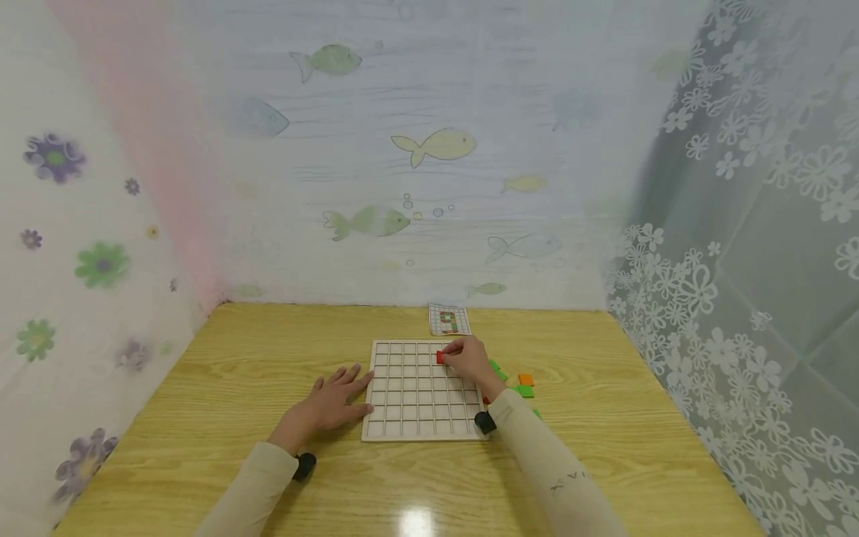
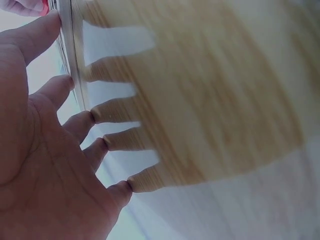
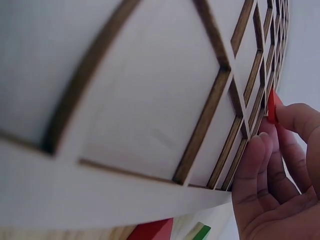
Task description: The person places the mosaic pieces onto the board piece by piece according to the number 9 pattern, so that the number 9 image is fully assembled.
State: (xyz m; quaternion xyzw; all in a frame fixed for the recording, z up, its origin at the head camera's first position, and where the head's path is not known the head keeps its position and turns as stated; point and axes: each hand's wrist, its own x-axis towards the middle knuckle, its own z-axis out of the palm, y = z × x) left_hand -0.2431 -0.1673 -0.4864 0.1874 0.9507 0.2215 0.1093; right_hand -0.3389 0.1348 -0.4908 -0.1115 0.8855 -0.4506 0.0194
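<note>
A pale square grid board (image 1: 409,406) lies on the table, divided into many shallow cells by thin raised ridges. My right hand (image 1: 470,359) pinches a small red tile (image 1: 439,357) over the board's upper right part. In the right wrist view the red tile (image 3: 272,105) is tilted between thumb and fingers, close to the ridges. My left hand (image 1: 330,401) lies with spread, straight fingers at the board's left edge. In the left wrist view the thumb and index fingertips of the left hand (image 2: 55,130) touch the board's side.
A small printed card (image 1: 448,319) with a coloured grid pattern lies behind the board. Right of the board are loose green tiles (image 1: 526,391) and an orange tile (image 1: 526,380). Another red tile (image 3: 152,230) lies beside the board's edge. A patterned wall (image 1: 349,261) borders the table's back.
</note>
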